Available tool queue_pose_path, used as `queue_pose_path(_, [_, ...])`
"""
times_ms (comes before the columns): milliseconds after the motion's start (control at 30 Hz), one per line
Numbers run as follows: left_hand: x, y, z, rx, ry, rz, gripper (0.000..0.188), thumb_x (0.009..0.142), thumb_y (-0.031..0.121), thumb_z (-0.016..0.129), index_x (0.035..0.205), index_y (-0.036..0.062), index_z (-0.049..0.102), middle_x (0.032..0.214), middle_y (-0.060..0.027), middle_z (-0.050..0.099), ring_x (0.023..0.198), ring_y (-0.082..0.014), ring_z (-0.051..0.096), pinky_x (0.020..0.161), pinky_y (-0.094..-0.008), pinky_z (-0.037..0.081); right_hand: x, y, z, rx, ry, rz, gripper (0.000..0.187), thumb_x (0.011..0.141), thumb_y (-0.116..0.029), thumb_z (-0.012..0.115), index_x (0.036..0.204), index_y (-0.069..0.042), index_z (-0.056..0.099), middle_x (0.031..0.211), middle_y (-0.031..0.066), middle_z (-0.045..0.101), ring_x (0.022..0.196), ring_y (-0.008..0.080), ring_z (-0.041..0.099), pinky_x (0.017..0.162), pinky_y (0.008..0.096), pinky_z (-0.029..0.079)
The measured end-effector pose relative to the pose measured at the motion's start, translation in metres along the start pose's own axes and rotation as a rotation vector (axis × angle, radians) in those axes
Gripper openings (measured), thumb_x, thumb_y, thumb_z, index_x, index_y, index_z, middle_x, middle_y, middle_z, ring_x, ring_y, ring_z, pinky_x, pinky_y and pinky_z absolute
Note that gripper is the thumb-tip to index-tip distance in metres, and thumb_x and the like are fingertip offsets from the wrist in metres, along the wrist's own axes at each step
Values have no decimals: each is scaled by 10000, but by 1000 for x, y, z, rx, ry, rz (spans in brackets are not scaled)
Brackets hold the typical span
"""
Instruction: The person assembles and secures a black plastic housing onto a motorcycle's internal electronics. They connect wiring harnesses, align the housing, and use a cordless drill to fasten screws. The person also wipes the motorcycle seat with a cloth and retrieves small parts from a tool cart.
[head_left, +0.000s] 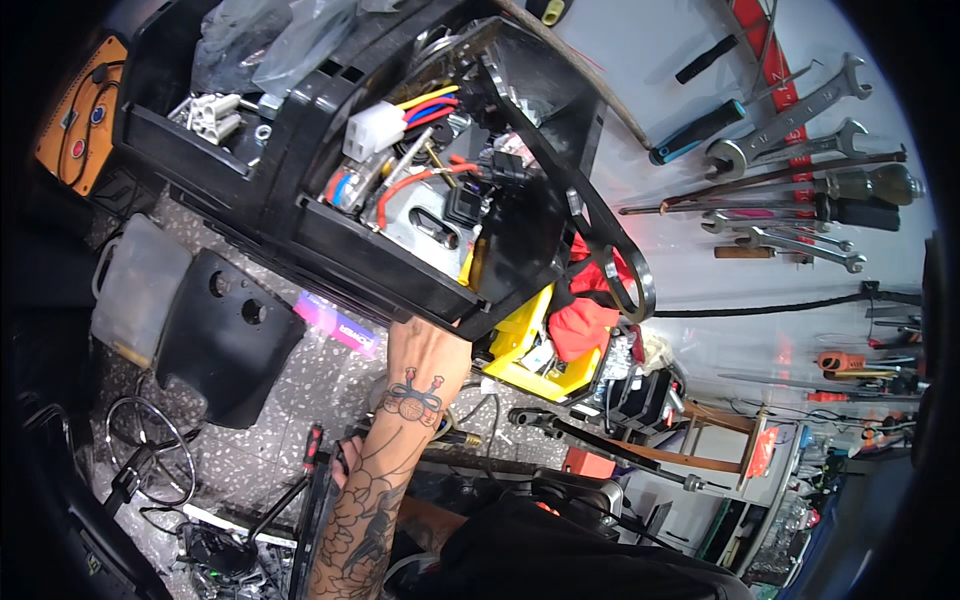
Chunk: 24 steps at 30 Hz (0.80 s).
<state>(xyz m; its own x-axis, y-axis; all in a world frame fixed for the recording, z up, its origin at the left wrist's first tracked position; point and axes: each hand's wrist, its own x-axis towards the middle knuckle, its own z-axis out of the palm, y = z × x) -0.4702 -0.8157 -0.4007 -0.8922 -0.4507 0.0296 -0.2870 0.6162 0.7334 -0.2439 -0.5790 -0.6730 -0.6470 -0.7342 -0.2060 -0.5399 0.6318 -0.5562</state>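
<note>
head view: one hand (430,355) behind black bin (385,258), another hand (346,458) lower, openness and hold unclear; purple package (333,322) white-lettered.

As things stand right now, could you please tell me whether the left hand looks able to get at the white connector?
Probably not directly: the left hand is partly hidden under the black bin, whose front wall seems to separate it from the white connector inside.

A black panel (222,355) with two holes rests on the floor (255,455). Just left of it is a translucent container (145,285); far right of it hang wrenches (800,120).
</note>
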Motion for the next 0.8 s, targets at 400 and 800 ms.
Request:
queue_pose_path(400, [-2,-6,25,126,470,-64,99,877,185,792,916,93,795,844,-75,764,630,-295,744,644,-453,593,34,-40,-48,-109,-15,-61,467,1039,-384,607,1406,-98,636,1405,155,631,1307,375,585,1099,543,470])
queue_pose_path(800, [2,-9,20,222,497,112,101,909,181,716,954,162,804,892,-47,755,807,-248,761,676,-436,579,34,-54,-55,-179,-65,-117,437,990,-359,662,1332,-86,660,1310,162,643,1229,383,608,1033,537,492])
